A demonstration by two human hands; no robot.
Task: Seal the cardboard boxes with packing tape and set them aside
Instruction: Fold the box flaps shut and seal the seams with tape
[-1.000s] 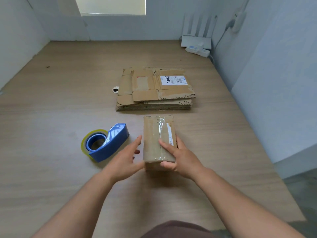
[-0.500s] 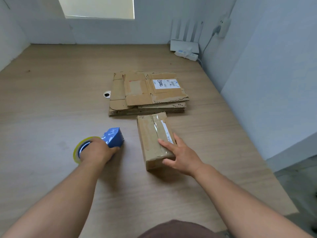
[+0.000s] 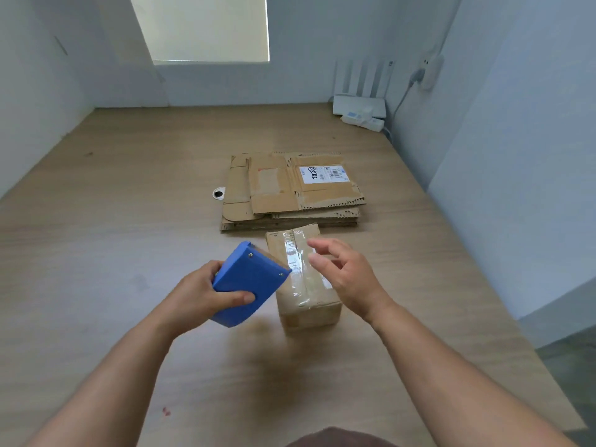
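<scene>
Over table, left hand grips tape dispenser, right hand, fingers slack, box lengthwise away, seemingly taped

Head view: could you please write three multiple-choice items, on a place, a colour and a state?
1. The flattened cardboard lies where from the small box? A on top of it; B beyond it; C nearer the person.
2. The tape dispenser is: A red; B blue; C green.
3. The right hand is: A gripping the box; B holding the dispenser; C open, holding nothing.
Answers: B, it lies past the box's far end; B, its shell is blue; C, its fingers are loosely spread.
</scene>
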